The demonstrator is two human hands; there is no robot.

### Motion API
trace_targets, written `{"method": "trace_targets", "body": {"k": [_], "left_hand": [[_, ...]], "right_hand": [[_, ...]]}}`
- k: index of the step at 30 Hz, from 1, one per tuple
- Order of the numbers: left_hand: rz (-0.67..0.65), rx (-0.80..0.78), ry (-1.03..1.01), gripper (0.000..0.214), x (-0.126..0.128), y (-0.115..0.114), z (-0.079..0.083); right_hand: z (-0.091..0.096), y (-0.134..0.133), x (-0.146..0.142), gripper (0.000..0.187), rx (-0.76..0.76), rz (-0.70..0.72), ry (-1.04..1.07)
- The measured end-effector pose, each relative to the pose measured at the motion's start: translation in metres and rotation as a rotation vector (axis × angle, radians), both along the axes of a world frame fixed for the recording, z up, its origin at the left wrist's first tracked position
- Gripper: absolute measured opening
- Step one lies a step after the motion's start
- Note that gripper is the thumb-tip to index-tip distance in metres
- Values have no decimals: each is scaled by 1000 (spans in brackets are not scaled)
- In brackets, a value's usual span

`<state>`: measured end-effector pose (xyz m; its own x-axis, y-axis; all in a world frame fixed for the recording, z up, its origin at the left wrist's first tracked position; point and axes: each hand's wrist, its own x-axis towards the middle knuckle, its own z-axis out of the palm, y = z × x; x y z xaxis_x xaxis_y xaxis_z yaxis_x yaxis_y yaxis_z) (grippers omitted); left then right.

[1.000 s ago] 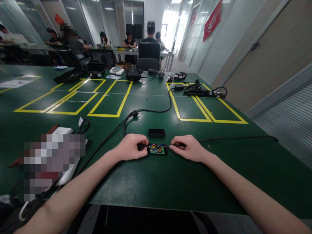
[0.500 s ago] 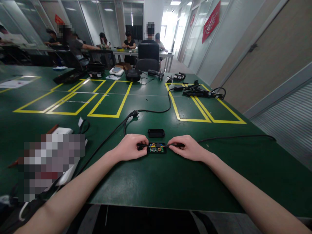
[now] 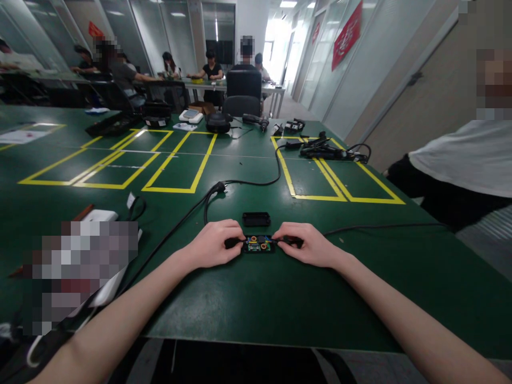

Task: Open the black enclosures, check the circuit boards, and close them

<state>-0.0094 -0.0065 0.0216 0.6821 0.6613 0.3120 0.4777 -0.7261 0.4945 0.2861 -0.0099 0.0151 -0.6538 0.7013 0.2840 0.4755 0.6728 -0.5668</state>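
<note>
A small black plastic housing (image 3: 259,250) lies on the table with a green circuit board (image 3: 253,247) in it, bearing copper-coloured ring coils and blue and yellow wires. At its left end my left hand (image 3: 218,242) is closed round a black cable (image 3: 232,243), fingertips against the housing. My right hand (image 3: 306,242) pinches another black cable (image 3: 295,242) at the right end. Just beyond the housing sits a black cover (image 3: 256,218), hollow side up, which neither hand touches.
A long black cord with a plug (image 3: 219,186) crosses the green table (image 3: 256,304). Left lies a white object, partly blurred out (image 3: 102,215). Farther back are a black cable bundle (image 3: 332,151), a power drill (image 3: 256,121) and yellow tape rectangles. A person in a white shirt (image 3: 468,157) stands at right.
A person in a white shirt has come into view on the right. My right fingertips have shifted slightly left, closer to the housing's end. Both hands keep their grips.
</note>
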Motion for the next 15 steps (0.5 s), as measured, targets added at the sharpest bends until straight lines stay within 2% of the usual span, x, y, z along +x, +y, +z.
{"method": "trace_targets", "body": {"k": [11,15], "left_hand": [[-30,-46,73,19,2,-1,1],[-33,20,161,17,4,-4,5]], "right_hand": [[-1,-2,-3,13,115,67,-32],[4,-5,-6,15,152,74,-117]]}}
